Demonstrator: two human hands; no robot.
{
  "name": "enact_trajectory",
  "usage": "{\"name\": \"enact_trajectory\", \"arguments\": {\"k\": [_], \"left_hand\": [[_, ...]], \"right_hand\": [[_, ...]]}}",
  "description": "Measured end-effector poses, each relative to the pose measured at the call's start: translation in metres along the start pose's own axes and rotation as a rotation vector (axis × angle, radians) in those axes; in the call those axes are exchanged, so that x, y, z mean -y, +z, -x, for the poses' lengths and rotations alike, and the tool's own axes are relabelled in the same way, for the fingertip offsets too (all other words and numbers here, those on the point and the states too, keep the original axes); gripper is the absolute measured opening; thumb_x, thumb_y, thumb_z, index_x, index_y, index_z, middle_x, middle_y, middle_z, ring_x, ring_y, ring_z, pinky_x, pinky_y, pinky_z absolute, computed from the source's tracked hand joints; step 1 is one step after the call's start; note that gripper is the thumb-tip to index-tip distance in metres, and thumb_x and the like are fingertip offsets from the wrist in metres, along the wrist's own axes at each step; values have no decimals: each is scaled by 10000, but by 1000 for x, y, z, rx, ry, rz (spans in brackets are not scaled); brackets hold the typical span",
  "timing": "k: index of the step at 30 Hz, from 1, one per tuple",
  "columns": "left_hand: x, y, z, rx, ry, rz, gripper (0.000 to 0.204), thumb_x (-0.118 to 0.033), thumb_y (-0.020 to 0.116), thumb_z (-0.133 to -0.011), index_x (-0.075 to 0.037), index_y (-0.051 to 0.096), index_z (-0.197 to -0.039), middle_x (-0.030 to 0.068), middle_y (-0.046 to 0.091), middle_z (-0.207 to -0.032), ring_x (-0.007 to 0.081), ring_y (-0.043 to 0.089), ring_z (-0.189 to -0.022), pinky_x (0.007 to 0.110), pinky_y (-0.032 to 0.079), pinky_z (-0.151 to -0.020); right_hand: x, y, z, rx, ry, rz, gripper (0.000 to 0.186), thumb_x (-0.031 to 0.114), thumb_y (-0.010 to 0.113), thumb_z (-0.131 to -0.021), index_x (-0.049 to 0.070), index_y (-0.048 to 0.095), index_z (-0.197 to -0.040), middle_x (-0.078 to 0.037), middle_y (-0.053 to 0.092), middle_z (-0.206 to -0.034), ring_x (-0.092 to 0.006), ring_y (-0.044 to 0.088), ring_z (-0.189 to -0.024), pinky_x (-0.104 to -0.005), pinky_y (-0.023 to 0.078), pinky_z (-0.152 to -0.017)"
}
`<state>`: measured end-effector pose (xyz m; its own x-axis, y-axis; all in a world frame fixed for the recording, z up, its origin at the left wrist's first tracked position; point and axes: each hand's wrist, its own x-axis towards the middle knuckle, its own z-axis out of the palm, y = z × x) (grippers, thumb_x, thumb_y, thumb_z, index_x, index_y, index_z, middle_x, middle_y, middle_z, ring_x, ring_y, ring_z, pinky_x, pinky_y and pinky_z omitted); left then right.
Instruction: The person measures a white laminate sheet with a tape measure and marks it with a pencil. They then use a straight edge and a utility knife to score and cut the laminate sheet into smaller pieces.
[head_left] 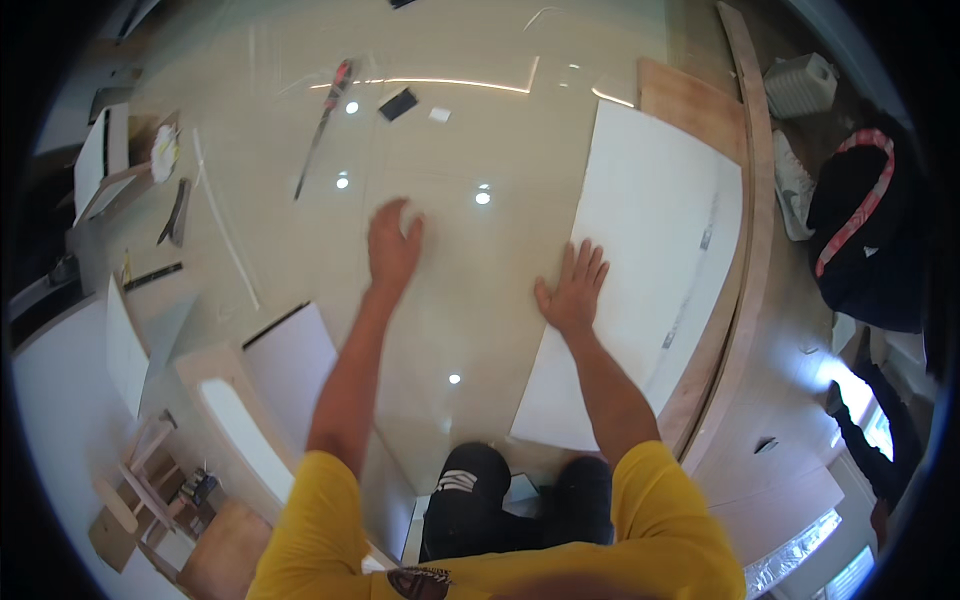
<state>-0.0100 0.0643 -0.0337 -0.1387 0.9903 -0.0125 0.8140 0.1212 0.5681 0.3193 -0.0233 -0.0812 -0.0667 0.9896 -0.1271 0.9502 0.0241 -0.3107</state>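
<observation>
My right hand (pixel 575 292) lies flat with its fingers spread on the left edge of a long white board (pixel 640 260). The board rests partly over a brown wooden sheet (pixel 690 105) that shows at its far and right edges. Over the glossy beige surface (pixel 470 290) is my left hand (pixel 393 250), thumb apart from its slightly bent fingers, holding nothing. Beyond it lie a long thin tool (pixel 325 125) with a red and black handle, a small black block (pixel 398 104) and a small white piece (pixel 440 115).
A wooden rail (pixel 745 250) runs along the right side, with a shoe (pixel 792 190) and a dark bag (pixel 865 230) past it. To the left are a white strip (pixel 222 220), a white panel (pixel 292 360) and a small wooden stool (pixel 150 470). Another person's dark-clad leg (pixel 870 430) shows far right.
</observation>
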Motion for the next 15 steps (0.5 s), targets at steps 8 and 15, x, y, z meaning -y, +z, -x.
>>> {"name": "enact_trajectory", "arguments": {"k": [8,15], "left_hand": [[45,48,-225,-217,120,-308,562,-362,577,-1015,10,491,-1427,262,509,-1447,470,410,-1392,571,290,-1174],[60,41,-220,-97,-11,-302,613,-340,535,-1026,28,421,-1503,243,432,-1540,473,322,-1469,600,212,-1211]], "right_hand": [[-1,7,-18,73,46,25,845,437,631,-885,-36,373,-1536,-346,235,-1615,-603,174,-1481,-733,136,-1177],[10,3,-14,192,135,32,791,435,622,-866,-72,460,-1452,-395,301,-1558,-631,215,-1455,-790,162,-1132]]}}
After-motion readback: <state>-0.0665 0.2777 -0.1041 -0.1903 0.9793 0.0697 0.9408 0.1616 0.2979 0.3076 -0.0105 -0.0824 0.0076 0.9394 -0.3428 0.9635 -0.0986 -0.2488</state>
